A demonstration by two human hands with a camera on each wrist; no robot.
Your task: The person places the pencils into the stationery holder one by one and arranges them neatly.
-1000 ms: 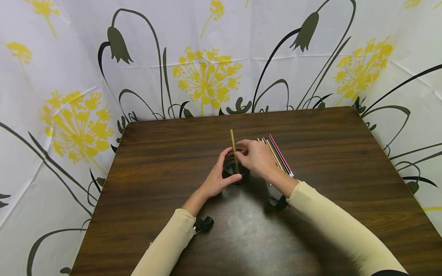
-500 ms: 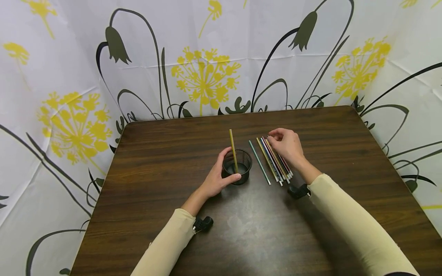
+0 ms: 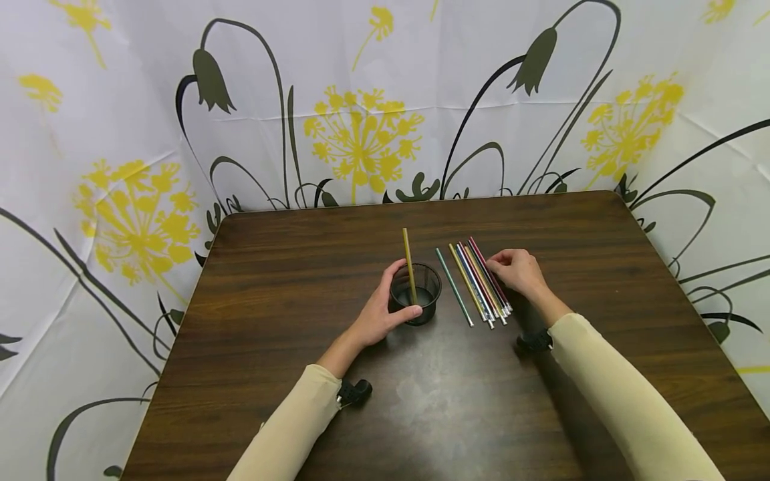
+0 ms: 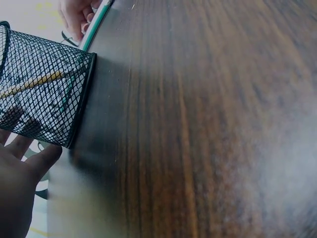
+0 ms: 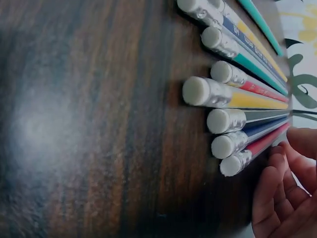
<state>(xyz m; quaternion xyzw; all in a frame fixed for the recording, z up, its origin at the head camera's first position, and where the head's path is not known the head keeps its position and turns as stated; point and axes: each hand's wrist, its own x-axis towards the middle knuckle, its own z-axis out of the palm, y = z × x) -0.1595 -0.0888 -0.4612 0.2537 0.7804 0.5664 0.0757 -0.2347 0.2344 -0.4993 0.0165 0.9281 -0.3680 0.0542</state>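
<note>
My left hand [image 3: 379, 310] curls round the side of a black mesh pencil cup [image 3: 428, 310], thumb in front and fingers behind. One yellow pencil [image 3: 408, 250] stands tilted in the cup; the left wrist view shows its lower end [image 4: 42, 82] through the mesh. To the right, a row of pencils [image 3: 475, 280] lies on the table with white erasers toward me. My right hand [image 3: 520, 272] is at the right edge of this row, thumb and fingertips pinching the outermost red pencil [image 5: 265, 141], which still lies beside the others.
A teal pencil [image 3: 454, 287] lies apart, between the cup and the row. The dark wooden table [image 3: 289, 267] ends at the back against a white curtain [image 3: 457, 40] with yellow and grey flowers.
My right hand has moved from the cup over to the pencils, then slid right and nearer along the row to its outer edge. The left hand stays on the cup.
</note>
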